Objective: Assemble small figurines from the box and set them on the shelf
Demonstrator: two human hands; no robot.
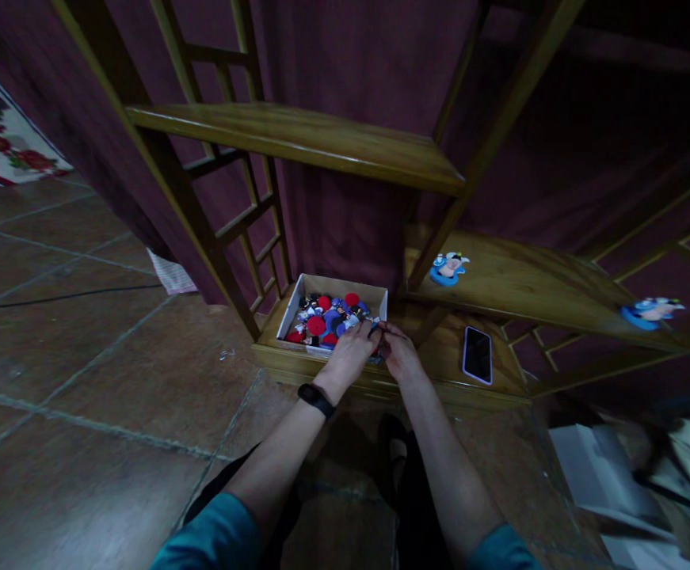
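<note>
From my station I see the left hand [357, 344] at the centre of the frame, reaching over the near right corner of a shallow cardboard box [345, 286]. Its fingers are bent and bunched close together, but I cannot tell whether they are clamped on anything. The right hand [400, 351] is just beside it, outside that corner, its fingertips near the left hand's; I cannot make out what, if anything, they pinch.

The box is on the lower board [433, 326], left of centre, its near wall running along the board's front edge. Small figures [316, 325] in red, blue, white and black crowd inside it. Above, I have open height up to the upper shelf [303, 142]. Wooden lattice [253, 210] bounds the left end, and a purple curtain [345, 226] hangs behind.

To the right, room is tighter: a slanting post [440, 237] and the middle shelf [516, 273] reach over the lower board. A cow figure [448, 269] stands near that shelf's left end, another figure [652, 311] near its right. A phone [477, 355] lies on the lower board, right of the hands and well apart from the box.
</note>
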